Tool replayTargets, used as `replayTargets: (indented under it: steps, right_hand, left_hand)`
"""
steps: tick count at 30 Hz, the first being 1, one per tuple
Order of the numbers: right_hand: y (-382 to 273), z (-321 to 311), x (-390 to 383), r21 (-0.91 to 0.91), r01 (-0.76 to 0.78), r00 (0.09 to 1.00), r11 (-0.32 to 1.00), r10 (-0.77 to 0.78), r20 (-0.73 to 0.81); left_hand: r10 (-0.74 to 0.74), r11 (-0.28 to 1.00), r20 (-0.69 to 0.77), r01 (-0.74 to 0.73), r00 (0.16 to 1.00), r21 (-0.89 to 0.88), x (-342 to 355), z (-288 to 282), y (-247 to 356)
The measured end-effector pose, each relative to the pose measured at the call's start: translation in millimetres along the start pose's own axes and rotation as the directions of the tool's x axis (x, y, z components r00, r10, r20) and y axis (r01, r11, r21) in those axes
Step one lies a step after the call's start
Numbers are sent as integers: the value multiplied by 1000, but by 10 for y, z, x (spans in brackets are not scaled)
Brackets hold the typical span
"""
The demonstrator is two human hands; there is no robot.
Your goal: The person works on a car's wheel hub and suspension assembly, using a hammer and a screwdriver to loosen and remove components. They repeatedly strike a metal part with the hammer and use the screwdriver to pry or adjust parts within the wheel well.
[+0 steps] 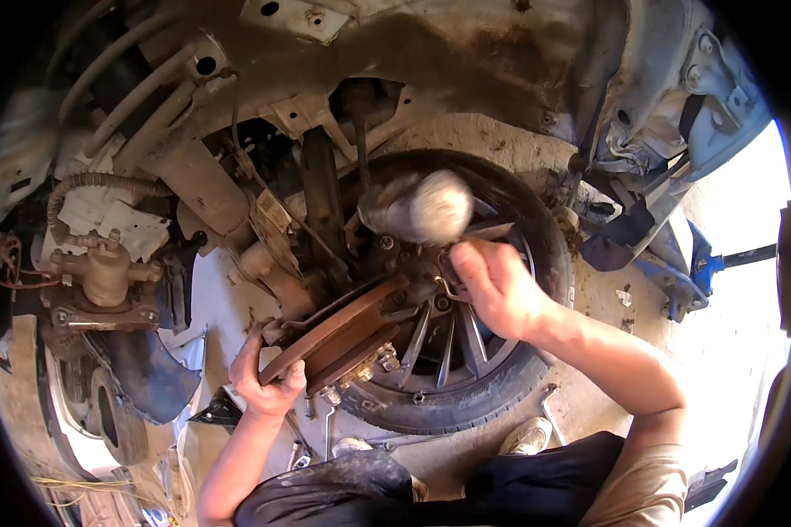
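My left hand (268, 378) is closed around the near left edge of a rusty brake disc (336, 338), thumb on the rim and fingers curled behind it. The disc sits tilted on the car's suspension, with wheel studs and nuts (360, 373) along its lower side. My right hand (501, 285) is closed on a hammer. Its thick head (435, 209) is smeared by motion and has a pale round face; most of the handle is hidden by my fingers. The hammer is up and right of the disc, apart from it.
A wheel with tyre (536, 228) and metal spokes lies flat on the floor below the disc. Overhead is the wheel arch (466, 70). A brake caliper (105, 272) is at left, a blue metal part (699, 263) at right. A wrench (549, 411) lies by my shoe (527, 436).
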State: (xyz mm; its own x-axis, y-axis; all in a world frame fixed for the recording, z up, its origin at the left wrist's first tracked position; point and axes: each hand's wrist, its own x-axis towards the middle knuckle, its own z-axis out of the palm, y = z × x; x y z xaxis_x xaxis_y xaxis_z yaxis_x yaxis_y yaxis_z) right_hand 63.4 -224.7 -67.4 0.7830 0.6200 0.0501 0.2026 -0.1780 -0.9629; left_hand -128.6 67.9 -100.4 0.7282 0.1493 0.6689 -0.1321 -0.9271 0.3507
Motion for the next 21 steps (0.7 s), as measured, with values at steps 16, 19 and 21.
replayTargets:
  steps: [16,19,21]
  right_hand:
    - [133,7,122,-257,-88,995,963,94,14]
    - [185,-54,149,-318,-103,993,942,80,-85]
    - [438,-59,146,-330,-105,974,938,31,-222]
  left_hand:
    - [-37,999,62,37,997,5,-33,-44,9]
    - [-72,997,66,73,995,-12,-39,-53,5]
    - [-98,995,96,100,991,-15,20,-92,48]
